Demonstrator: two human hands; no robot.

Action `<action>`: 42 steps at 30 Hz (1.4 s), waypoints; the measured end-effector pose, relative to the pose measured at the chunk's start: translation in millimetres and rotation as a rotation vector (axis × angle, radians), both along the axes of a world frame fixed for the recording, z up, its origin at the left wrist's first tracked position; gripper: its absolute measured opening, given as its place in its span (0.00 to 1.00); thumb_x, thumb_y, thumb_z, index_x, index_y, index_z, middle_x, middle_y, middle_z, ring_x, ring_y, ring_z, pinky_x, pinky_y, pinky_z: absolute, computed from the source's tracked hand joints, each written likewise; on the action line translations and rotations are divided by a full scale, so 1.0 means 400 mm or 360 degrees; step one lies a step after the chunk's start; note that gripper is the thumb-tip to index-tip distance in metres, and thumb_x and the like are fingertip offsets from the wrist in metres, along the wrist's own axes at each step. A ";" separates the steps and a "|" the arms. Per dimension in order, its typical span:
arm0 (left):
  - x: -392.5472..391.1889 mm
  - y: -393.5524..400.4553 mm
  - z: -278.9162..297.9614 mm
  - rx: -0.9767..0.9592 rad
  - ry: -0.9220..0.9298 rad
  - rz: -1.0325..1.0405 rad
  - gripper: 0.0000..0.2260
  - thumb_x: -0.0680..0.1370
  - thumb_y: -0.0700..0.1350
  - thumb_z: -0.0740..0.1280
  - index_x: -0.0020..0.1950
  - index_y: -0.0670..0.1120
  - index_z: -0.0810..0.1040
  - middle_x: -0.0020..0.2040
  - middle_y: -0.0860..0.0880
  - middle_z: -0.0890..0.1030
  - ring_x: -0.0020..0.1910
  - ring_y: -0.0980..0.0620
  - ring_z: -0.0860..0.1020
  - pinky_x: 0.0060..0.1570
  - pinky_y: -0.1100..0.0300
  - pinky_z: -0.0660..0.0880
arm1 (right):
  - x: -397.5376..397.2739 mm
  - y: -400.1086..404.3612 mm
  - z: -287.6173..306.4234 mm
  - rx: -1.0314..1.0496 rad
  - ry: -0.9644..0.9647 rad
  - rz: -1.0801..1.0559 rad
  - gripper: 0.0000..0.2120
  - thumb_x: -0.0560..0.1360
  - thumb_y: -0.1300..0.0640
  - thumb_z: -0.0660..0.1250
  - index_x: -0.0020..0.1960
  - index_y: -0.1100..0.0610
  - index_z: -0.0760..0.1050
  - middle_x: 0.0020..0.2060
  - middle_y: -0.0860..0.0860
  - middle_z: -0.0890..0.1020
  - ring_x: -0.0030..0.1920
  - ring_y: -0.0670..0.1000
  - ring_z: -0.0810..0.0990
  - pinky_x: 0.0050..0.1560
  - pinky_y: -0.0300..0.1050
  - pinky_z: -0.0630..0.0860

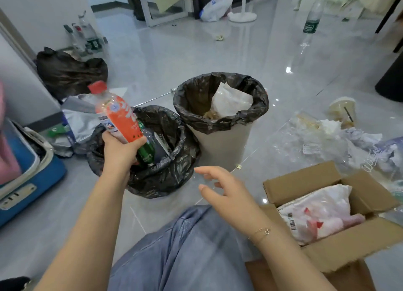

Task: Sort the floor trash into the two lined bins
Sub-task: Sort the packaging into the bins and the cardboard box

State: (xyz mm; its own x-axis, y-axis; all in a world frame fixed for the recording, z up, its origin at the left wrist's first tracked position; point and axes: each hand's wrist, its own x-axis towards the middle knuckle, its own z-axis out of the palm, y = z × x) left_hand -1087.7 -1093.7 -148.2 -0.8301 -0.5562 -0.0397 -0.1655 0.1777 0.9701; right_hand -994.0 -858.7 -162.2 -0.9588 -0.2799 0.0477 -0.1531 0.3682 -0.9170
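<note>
My left hand grips an orange-labelled plastic bottle with a red cap, held over the near black-lined bin. That bin holds a green bottle and other items. The taller white bin with a black liner stands just behind it to the right and contains a white plastic bag. My right hand hovers with relaxed fingers over the floor in front of the bins, holding nothing. Loose trash lies at the right: clear plastic wrap, crumpled tissue and a lidded drink cup.
An open cardboard box with plastic bags sits at my right knee. A blue suitcase lies at the left, with a silver bag and a full black sack behind it. Bottles stand by the wall and at far right.
</note>
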 end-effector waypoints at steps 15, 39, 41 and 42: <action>0.179 0.206 0.055 0.0543 0.0310 -0.0467 0.19 0.75 0.31 0.67 0.62 0.48 0.77 0.60 0.50 0.81 0.60 0.56 0.79 0.59 0.62 0.74 | -0.023 0.067 0.014 0.0005 0.0058 -0.0297 0.14 0.76 0.61 0.65 0.59 0.48 0.77 0.54 0.38 0.78 0.55 0.31 0.73 0.52 0.21 0.65; 0.359 0.890 -0.156 -0.0707 -0.0086 -0.1902 0.22 0.74 0.45 0.71 0.67 0.54 0.72 0.66 0.58 0.73 0.64 0.61 0.69 0.66 0.66 0.64 | 0.147 0.728 -0.086 -0.0387 -0.0030 -0.1815 0.13 0.76 0.65 0.61 0.57 0.55 0.78 0.52 0.48 0.81 0.54 0.44 0.78 0.57 0.39 0.72; 0.355 0.895 -0.181 -0.0999 -0.0034 -0.1913 0.27 0.73 0.48 0.71 0.71 0.56 0.68 0.70 0.58 0.69 0.68 0.57 0.66 0.67 0.63 0.62 | 0.158 0.773 -0.134 -0.0316 -0.0121 -0.1935 0.13 0.76 0.63 0.61 0.58 0.56 0.78 0.53 0.49 0.80 0.53 0.47 0.77 0.54 0.39 0.71; 0.347 0.895 -0.193 -0.1090 -0.0018 -0.1899 0.28 0.73 0.49 0.71 0.72 0.56 0.66 0.70 0.57 0.69 0.68 0.55 0.66 0.67 0.61 0.62 | 0.161 0.797 -0.161 -0.0243 -0.0185 -0.1988 0.13 0.76 0.63 0.62 0.59 0.57 0.77 0.54 0.51 0.80 0.54 0.49 0.77 0.53 0.40 0.70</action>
State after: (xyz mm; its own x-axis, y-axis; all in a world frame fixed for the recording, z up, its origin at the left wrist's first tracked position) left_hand -948.9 -735.6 -225.5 -0.8151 0.5763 -0.0592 0.4166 0.6541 0.6314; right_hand -929.6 -540.0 -226.7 -0.5659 0.8180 -0.1026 0.3061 0.0930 -0.9475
